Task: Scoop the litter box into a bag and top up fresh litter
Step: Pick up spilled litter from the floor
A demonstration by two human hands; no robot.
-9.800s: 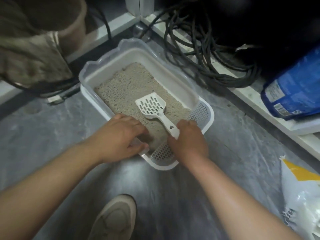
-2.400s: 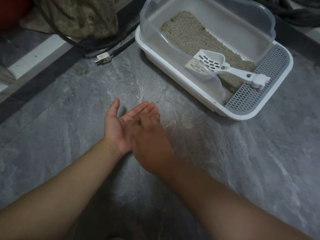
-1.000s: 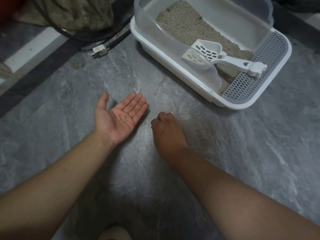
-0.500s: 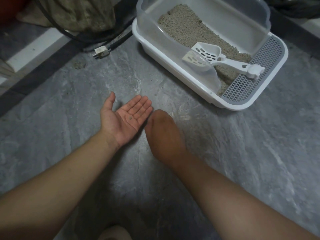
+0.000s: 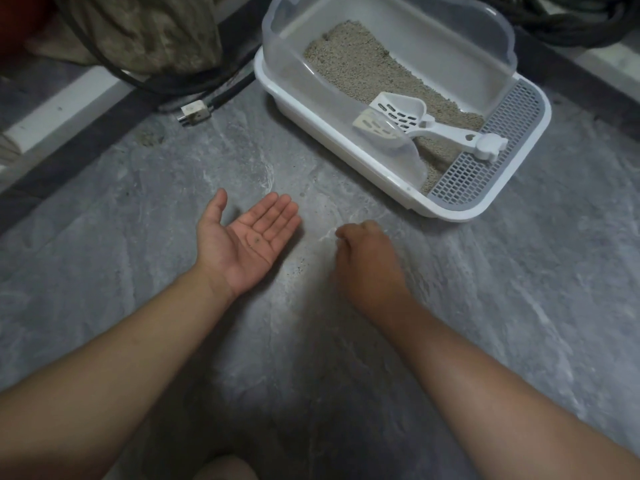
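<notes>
A white litter box [image 5: 450,212] with a clear hood and a grey grate stands on the grey floor at the upper right. Beige litter [image 5: 356,60] fills it. A white slotted scoop [image 5: 446,131] lies inside, its handle end resting on the grate. My left hand [image 5: 247,240] is held palm up and flat in front of the box, with a few dark grains on the palm. My right hand [image 5: 367,261] is to its right, knuckles up, its curled fingertips bunched against the floor. What the fingertips hold is hidden. A few loose grains [image 5: 298,269] lie between the hands.
A crumpled brown cloth [image 5: 145,32] and black cables with a white plug [image 5: 194,112] lie at the upper left beside a white sill. More coiled black cable [image 5: 571,19] sits behind the box. Grey marbled floor stretches to the right.
My right hand has moved right, away from my left palm, and its fingertips are down on the floor again. My left hand stays palm up. The box and scoop have not moved.
</notes>
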